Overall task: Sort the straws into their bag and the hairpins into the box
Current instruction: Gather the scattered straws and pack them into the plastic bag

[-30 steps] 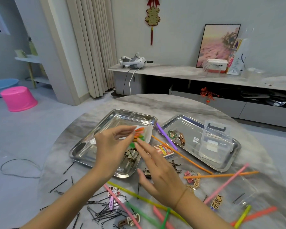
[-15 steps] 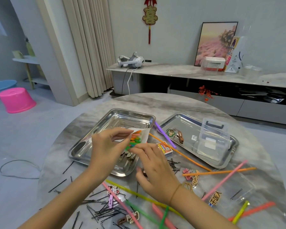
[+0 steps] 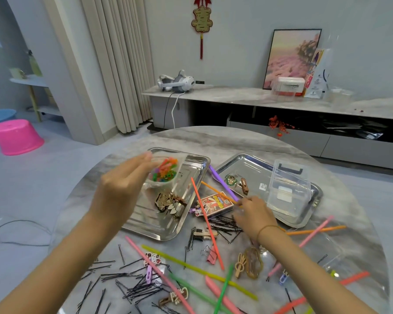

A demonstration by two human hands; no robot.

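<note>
My left hand [image 3: 123, 189] holds up a clear bag of straws [image 3: 163, 172] over the left steel tray [image 3: 159, 230]; their coloured ends face me. My right hand [image 3: 253, 215] rests on the table beside the right tray [image 3: 241, 163], fingertips pinched on an orange straw [image 3: 216, 189]. A clear plastic box [image 3: 289, 189] stands in that tray. Loose straws lie around: a red-orange one [image 3: 208, 225], a purple one [image 3: 222, 184], a yellow-green one [image 3: 197, 270], pink ones [image 3: 159, 275]. Black hairpins [image 3: 132, 287] are scattered at the front left and in a pile [image 3: 224, 224] by my right hand.
Gold decorative clips [image 3: 168, 201] lie in the left tray, two clips [image 3: 236, 182] in the right tray. A small card pack [image 3: 216, 203] sits between the trays. More clips [image 3: 250, 262] and a pink binder clip [image 3: 211, 254] lie mid-table. The round table edge curves close on both sides.
My right hand has left the bag and moved right, down to the orange straw. My left hand has lifted the bag up and back over the left tray.
</note>
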